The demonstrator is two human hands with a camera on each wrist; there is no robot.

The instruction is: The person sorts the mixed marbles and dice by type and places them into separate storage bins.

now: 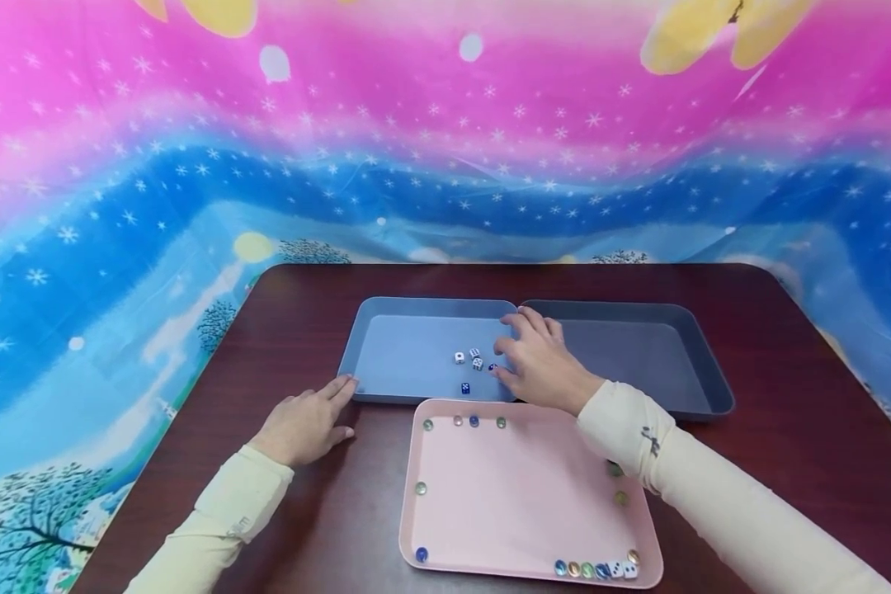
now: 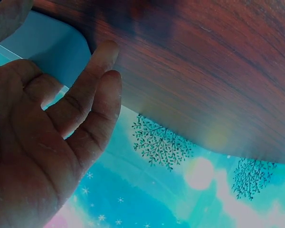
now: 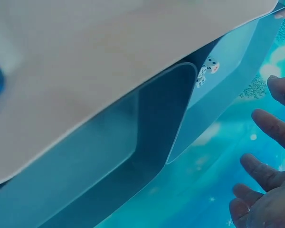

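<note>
Behind the brown desk [image 1: 304, 309] and past its left and right edges hangs a pink-and-blue, snowflake-printed cloth [image 1: 416, 136].

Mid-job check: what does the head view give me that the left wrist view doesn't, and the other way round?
Only the head view: the right hand, the dice, the dark grey tray, and the pink tray with its marbles.

Only the left wrist view: the palm side of the left hand; the head view has its back instead.

Both: the left hand itself, the blue tray (just a corner part in the wrist view), the dark wood table and the printed backdrop.
</note>
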